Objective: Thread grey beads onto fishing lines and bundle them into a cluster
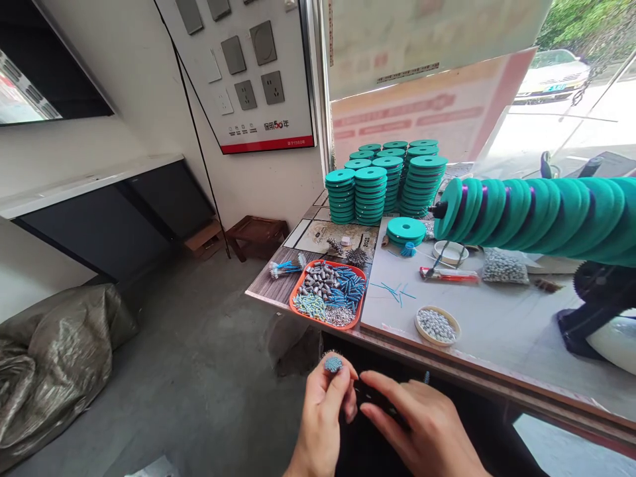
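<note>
Below the table edge, my left hand (325, 404) is closed around a bundle of thin pieces (332, 364) whose blue-grey ends show above the thumb. To its right is my right hand (415, 417), fingers curled and pointing at the left hand. A dark shape lies between its thumb and forefinger, and a small blue tip (426, 377) shows just beyond its knuckles; what this hand grips is hidden. Nearest on the table are an orange tray (294, 306) of grey cylinders, blue ribbed pieces and small silver bits, and a shallow dish (458, 336) of pale grey beads.
Stacked green foam spools (370, 192) stand at the back. A rod of green spools (541, 215) juts in from the right above the table (521, 338). Also there are a bag of beads (505, 266), blue strips (396, 292) and a white ring (450, 253).
</note>
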A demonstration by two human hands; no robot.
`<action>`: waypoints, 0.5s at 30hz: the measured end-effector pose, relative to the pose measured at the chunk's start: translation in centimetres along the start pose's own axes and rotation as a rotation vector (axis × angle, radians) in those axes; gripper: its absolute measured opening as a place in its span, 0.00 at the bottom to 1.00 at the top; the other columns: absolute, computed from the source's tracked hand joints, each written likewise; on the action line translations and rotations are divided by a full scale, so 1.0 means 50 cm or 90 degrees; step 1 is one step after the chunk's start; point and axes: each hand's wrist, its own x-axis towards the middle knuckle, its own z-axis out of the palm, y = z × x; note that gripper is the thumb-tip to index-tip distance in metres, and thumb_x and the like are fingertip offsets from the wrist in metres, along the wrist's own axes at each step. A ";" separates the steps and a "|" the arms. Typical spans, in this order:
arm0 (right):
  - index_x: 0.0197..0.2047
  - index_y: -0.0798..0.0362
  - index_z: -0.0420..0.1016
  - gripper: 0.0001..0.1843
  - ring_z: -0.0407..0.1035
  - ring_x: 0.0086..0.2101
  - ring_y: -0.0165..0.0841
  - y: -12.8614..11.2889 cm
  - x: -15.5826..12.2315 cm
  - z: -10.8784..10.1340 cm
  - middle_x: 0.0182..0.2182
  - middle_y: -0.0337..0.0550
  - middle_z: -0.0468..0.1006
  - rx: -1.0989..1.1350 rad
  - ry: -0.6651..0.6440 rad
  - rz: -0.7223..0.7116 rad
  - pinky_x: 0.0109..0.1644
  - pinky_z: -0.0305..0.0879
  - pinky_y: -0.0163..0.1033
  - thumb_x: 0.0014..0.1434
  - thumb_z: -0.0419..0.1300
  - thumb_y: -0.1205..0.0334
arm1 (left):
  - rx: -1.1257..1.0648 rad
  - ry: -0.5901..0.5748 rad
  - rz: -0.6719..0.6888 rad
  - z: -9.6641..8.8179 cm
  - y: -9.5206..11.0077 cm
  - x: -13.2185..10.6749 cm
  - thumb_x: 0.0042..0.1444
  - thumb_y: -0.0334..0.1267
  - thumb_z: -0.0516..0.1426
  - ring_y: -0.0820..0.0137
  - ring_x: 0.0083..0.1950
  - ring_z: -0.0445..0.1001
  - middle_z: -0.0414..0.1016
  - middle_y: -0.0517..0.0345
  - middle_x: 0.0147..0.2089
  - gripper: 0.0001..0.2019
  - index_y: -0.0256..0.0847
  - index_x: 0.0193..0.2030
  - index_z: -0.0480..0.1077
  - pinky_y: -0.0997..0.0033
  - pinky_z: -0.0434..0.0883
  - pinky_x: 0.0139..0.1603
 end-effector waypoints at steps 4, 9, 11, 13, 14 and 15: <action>0.31 0.52 0.70 0.18 0.61 0.14 0.25 -0.008 0.005 0.006 0.14 0.32 0.68 0.017 -0.019 -0.025 0.22 0.51 0.33 0.68 0.43 0.62 | 0.018 -0.012 0.076 -0.001 0.002 -0.006 0.57 0.45 0.55 0.71 0.34 0.61 0.63 0.60 0.30 0.12 0.39 0.28 0.68 0.72 0.61 0.39; 0.20 0.52 0.59 0.18 0.57 0.16 0.25 -0.015 0.014 0.010 0.14 0.34 0.64 0.035 -0.011 -0.063 0.22 0.49 0.32 0.62 0.45 0.71 | -0.171 -0.056 0.009 0.019 0.034 -0.012 0.53 0.44 0.59 0.70 0.31 0.61 0.61 0.60 0.25 0.13 0.38 0.23 0.66 0.70 0.62 0.37; 0.20 0.52 0.57 0.16 0.55 0.17 0.24 -0.015 0.015 0.008 0.15 0.33 0.63 0.045 -0.014 -0.094 0.24 0.50 0.31 0.58 0.46 0.74 | -0.297 -0.060 -0.061 0.025 0.060 -0.013 0.50 0.41 0.61 0.73 0.26 0.58 0.56 0.64 0.22 0.14 0.38 0.20 0.63 0.70 0.63 0.35; 0.21 0.52 0.55 0.15 0.53 0.17 0.23 -0.012 0.013 0.006 0.15 0.31 0.61 0.046 -0.020 -0.112 0.29 0.53 0.31 0.55 0.47 0.77 | -0.361 -0.014 -0.059 0.019 0.091 -0.011 0.48 0.36 0.63 0.77 0.23 0.53 0.53 0.67 0.21 0.14 0.38 0.20 0.61 0.72 0.63 0.31; 0.21 0.52 0.55 0.15 0.52 0.17 0.23 -0.010 0.011 0.005 0.15 0.30 0.61 0.051 -0.007 -0.106 0.32 0.55 0.32 0.55 0.47 0.77 | -0.367 0.021 -0.025 0.009 0.106 -0.008 0.48 0.35 0.63 0.78 0.22 0.51 0.53 0.68 0.21 0.14 0.38 0.20 0.61 0.74 0.62 0.28; 0.22 0.52 0.55 0.14 0.52 0.17 0.23 -0.008 0.008 0.004 0.15 0.29 0.60 0.058 0.009 -0.091 0.36 0.56 0.33 0.56 0.47 0.77 | -0.360 0.056 0.025 -0.003 0.118 -0.004 0.47 0.34 0.63 0.79 0.21 0.50 0.52 0.68 0.22 0.14 0.38 0.20 0.61 0.77 0.59 0.24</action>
